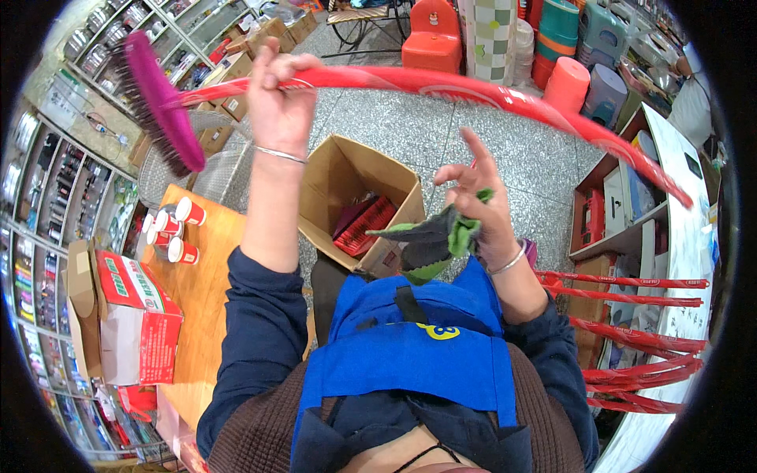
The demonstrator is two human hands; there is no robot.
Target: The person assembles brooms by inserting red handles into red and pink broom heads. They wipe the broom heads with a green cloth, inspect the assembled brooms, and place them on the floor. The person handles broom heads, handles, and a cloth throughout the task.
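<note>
My left hand (282,106) is raised and closed round the red-wrapped handle of a broom (378,79), close to its head. The purple broom head (162,98) with dark bristles hangs at the far left, and the long handle stretches across to the right. My right hand (482,209) holds a crumpled green and dark grey cloth (426,232) against its palm, with the index finger stretched out. It stays below the handle, apart from it. Between my forearms stands an open cardboard box (315,177) with red and purple broom heads (369,225) inside.
Red-and-white paper cups (184,251) and a printed carton (142,315) stand on or beside the wooden table (209,315) at left. Several red-wrapped handles (631,327) stick out at right by a white counter (654,441). A red chair (431,39) and buckets (568,83) stand ahead.
</note>
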